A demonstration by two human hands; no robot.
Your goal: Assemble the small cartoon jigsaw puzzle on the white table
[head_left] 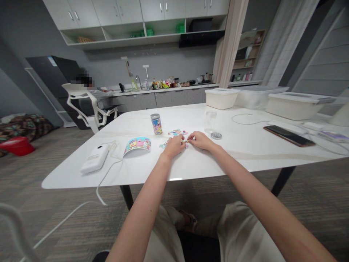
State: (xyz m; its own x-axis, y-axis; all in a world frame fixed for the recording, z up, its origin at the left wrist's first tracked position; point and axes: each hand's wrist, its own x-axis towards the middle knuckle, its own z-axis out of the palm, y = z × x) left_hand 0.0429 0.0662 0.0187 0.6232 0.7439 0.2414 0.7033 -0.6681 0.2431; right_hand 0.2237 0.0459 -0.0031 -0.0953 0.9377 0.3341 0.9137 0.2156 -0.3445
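Observation:
My left hand (174, 145) and my right hand (200, 140) meet over small colourful puzzle pieces (177, 133) on the white table (191, 163). Both hands have their fingers curled and pinched together at a small piece between them. More loose pieces (163, 146) lie just left of my left hand. A small cartoon-printed jar (156, 124) stands upright beyond the pieces. A curved cartoon picture card (137, 144) lies to the left of the pieces.
A clear jar (210, 121) and a metal lid (216, 135) sit right of my hands. A phone (289, 135), white tubs (221, 98) and a cable lie at the right. A white device (95, 158) with a cord is at the left. A person sits at the far counter.

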